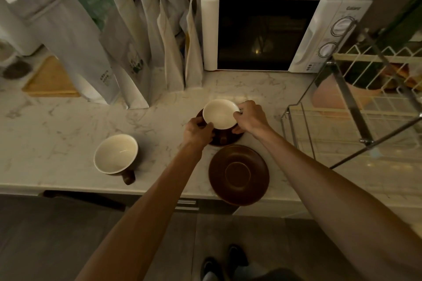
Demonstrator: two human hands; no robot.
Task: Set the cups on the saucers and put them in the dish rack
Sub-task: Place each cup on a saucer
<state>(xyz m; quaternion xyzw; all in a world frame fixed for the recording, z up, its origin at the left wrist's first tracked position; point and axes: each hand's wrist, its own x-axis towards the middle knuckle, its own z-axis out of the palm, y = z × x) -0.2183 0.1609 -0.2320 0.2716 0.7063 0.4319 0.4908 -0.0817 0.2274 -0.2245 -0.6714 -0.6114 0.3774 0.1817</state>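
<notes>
Cup (pixel 221 113) on far saucer (pixel 225 142) gripped by left hand (pixel 199 130) and right hand (pixel 250 117), second cup (pixel 116 153) left, bare saucer (pixel 238 174) near, rack (pixel 356 107) right.

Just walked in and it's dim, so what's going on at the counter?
A person has both hands, left hand and right hand, on a cup sitting on a brown saucer. A second cup stands alone on the counter, a second saucer lies bare, and the dish rack waits on the right.
</notes>
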